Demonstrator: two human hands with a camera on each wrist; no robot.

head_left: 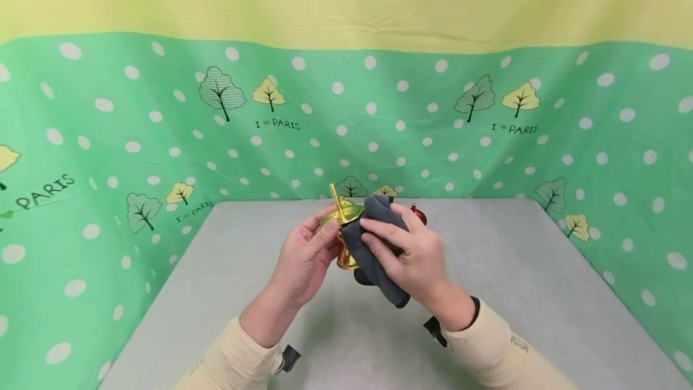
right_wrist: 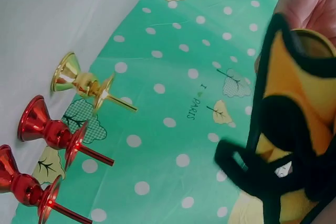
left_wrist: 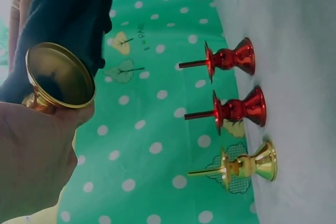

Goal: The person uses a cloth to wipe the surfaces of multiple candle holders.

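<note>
In the head view my left hand (head_left: 303,257) grips a shiny gold candlestick (head_left: 347,257), thumb at its wide dish, with the spike pointing up. My right hand (head_left: 417,251) holds a dark grey cloth (head_left: 373,263) against the dish's right side. The left wrist view shows the hollow underside of the gold base (left_wrist: 60,74), the cloth (left_wrist: 68,19) bunched behind it. From the right wrist, the cloth (right_wrist: 281,80) shows an orange-yellow face with black trim and a black loop, partly covering the candlestick.
Two red candlesticks (left_wrist: 227,59) and another gold candlestick (left_wrist: 242,166) stand upright in a row on the grey table (head_left: 216,294), mostly hidden behind my hands in the head view. A green and yellow printed curtain (head_left: 379,113) hangs around the table's back and sides.
</note>
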